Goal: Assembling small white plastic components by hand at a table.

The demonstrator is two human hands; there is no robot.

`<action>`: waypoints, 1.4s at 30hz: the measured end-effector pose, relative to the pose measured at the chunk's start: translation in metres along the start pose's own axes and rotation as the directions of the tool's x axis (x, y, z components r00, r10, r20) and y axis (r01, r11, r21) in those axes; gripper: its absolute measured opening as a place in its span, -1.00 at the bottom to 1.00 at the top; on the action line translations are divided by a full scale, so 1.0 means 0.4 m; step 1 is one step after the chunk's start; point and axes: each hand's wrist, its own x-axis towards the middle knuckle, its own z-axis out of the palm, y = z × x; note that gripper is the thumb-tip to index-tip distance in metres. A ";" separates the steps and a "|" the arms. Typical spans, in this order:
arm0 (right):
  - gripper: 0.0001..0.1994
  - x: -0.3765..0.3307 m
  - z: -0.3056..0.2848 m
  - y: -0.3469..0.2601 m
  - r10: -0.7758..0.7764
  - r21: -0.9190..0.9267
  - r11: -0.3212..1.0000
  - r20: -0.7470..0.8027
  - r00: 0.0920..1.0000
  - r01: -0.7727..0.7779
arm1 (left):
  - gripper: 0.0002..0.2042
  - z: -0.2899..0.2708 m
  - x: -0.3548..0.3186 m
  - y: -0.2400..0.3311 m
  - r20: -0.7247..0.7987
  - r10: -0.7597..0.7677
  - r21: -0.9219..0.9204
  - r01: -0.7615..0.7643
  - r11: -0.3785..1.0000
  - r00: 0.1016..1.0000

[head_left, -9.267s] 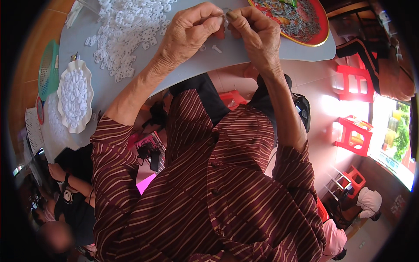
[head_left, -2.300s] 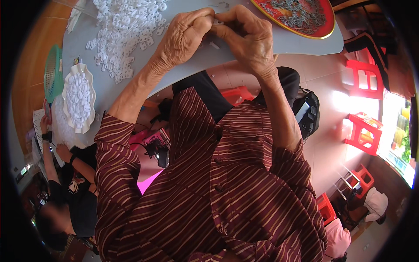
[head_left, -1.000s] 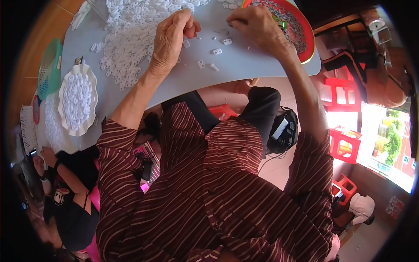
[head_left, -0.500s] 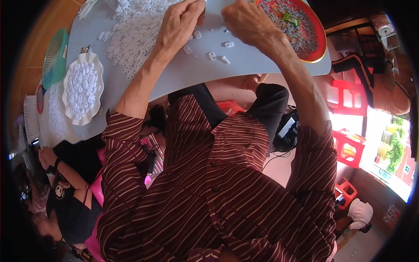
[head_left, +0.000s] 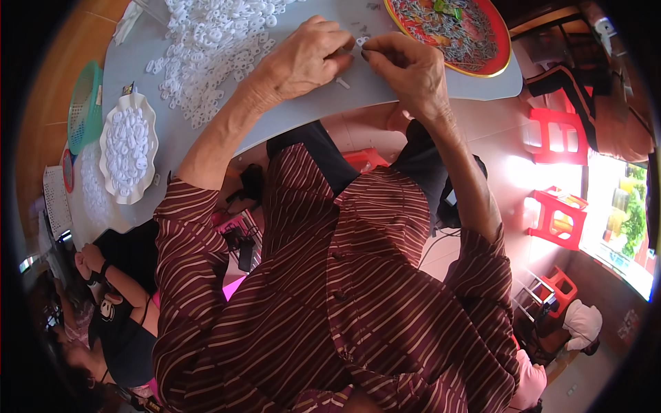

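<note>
Small white plastic piece [head_left: 361, 43] pinched between left hand [head_left: 303, 58], right hand [head_left: 406, 65]; grip narrow.

On the table [head_left: 330, 103], the left hand [head_left: 303, 58] and right hand [head_left: 406, 65] meet fingertip to fingertip at twelve o'clock. A pile of rings [head_left: 213, 41] lies at eleven, a round tray [head_left: 451, 31] at one, a dish [head_left: 127, 148] at nine.

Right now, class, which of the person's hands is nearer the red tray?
Right. The right hand lies just beside the red tray, close to its rim; the left hand is farther off, toward the white pieces.
</note>
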 end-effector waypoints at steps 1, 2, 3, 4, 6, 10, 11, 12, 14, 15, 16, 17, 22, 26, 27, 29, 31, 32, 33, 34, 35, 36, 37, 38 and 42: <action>-0.86 -0.006 0.006 0.006 0.014 0.082 0.997 -0.026 1.000 -0.011 | -0.86 0.007 -0.001 0.003 -0.003 -0.002 0.034 0.002 0.999 1.000; -0.86 -0.010 0.010 0.009 0.029 0.163 0.986 -0.051 0.998 -0.020 | -0.86 0.012 -0.002 0.004 -0.006 -0.004 0.068 0.005 0.998 1.000; -0.86 -0.011 0.012 0.011 0.030 0.166 0.986 -0.052 0.998 -0.021 | -0.86 0.016 -0.003 0.003 -0.003 -0.006 0.069 0.006 0.998 1.000; -0.87 -0.012 0.013 0.012 0.022 0.183 0.983 -0.054 0.998 -0.011 | -0.85 0.020 -0.003 0.002 -0.012 -0.009 0.061 0.009 0.998 1.000; -0.88 -0.013 0.016 0.015 0.014 0.201 0.980 -0.057 0.998 -0.002 | -0.85 0.023 -0.003 0.003 -0.019 -0.012 0.054 0.013 0.998 1.000; -0.89 -0.010 0.015 0.019 0.048 0.222 0.974 -0.047 0.998 -0.036 | -0.84 0.022 -0.001 0.000 -0.017 -0.024 0.081 0.025 0.996 1.000; -0.89 -0.009 0.014 0.018 0.057 0.214 0.976 -0.030 0.998 -0.049 | -0.83 0.023 0.000 -0.002 -0.018 -0.008 0.093 0.010 0.996 1.000; -0.89 -0.008 0.019 0.018 0.057 0.214 0.976 -0.031 0.998 -0.049 | -0.83 0.023 -0.003 0.000 -0.017 -0.007 0.093 0.009 0.996 1.000; -0.88 -0.005 0.032 0.018 0.024 0.299 0.954 -0.079 0.997 0.001 | -0.84 0.010 -0.002 0.022 -0.006 -0.243 -0.176 0.238 0.955 0.970; -0.88 -0.003 0.036 0.016 0.025 0.298 0.955 -0.082 0.996 0.000 | -0.84 0.011 -0.003 0.020 -0.005 -0.240 -0.178 0.235 0.956 0.971; -0.88 -0.001 0.042 0.010 0.004 0.345 0.938 -0.104 0.995 0.032 | -0.84 0.009 -0.012 0.015 0.010 -0.336 -0.445 0.305 0.842 0.942; -0.87 0.001 0.046 0.006 -0.016 0.390 0.918 -0.126 0.992 0.065 | -0.84 0.008 -0.020 0.010 0.052 -0.421 -0.674 0.343 0.654 0.906; -0.88 -0.004 0.047 0.000 0.028 0.510 0.860 -0.111 0.993 0.032 | -0.82 0.011 -0.028 -0.010 0.100 -0.408 -0.867 0.281 0.412 0.907; -0.89 -0.001 0.044 0.004 0.017 0.477 0.879 -0.064 0.998 0.016 | -0.81 0.017 -0.027 -0.001 0.133 -0.389 -0.884 0.287 0.370 0.912; -0.89 0.000 0.042 0.007 0.021 0.476 0.880 -0.065 0.998 0.013 | -0.81 0.018 -0.026 -0.001 0.136 -0.387 -0.885 0.288 0.366 0.912; -0.90 0.000 0.041 0.010 0.041 0.458 0.889 -0.092 0.995 0.006 | -0.81 0.015 -0.027 -0.001 0.145 -0.396 -0.867 0.309 0.391 0.907; -0.90 0.004 0.041 0.018 0.024 0.470 0.882 -0.086 0.996 0.019 | -0.80 0.013 -0.027 0.002 0.147 -0.395 -0.860 0.314 0.402 0.907; -0.90 0.004 0.042 0.020 0.005 0.482 0.875 -0.082 0.997 0.035 | -0.80 0.013 -0.027 0.003 0.146 -0.392 -0.852 0.317 0.416 0.908; -0.90 0.003 0.043 0.020 0.007 0.482 0.875 -0.082 0.997 0.033 | -0.80 0.016 -0.027 0.003 0.148 -0.393 -0.852 0.319 0.414 0.908; -0.88 0.002 0.046 0.016 0.002 0.503 0.863 -0.099 0.995 0.048 | -0.81 0.019 -0.026 0.003 0.118 -0.393 -0.849 0.297 0.436 0.912; -0.86 0.002 0.047 0.014 -0.003 0.522 0.850 -0.117 0.993 0.064 | -0.82 0.022 -0.026 0.003 0.087 -0.391 -0.845 0.276 0.458 0.916; -0.86 0.002 0.048 0.014 -0.003 0.523 0.850 -0.115 0.993 0.063 | -0.82 0.024 -0.026 0.004 0.087 -0.393 -0.845 0.277 0.457 0.915; -0.84 0.002 0.049 0.015 -0.014 0.516 0.853 -0.111 0.994 0.070 | -0.83 0.025 -0.026 0.004 0.076 -0.385 -0.848 0.262 0.460 0.920; -0.81 0.002 0.050 0.016 -0.026 0.510 0.857 -0.107 0.994 0.078 | -0.83 0.027 -0.027 0.005 0.065 -0.376 -0.851 0.248 0.462 0.924; -0.78 0.000 0.052 0.013 -0.041 0.540 0.837 -0.107 0.993 0.092 | -0.84 0.033 -0.028 0.001 0.054 -0.374 -0.835 0.247 0.492 0.926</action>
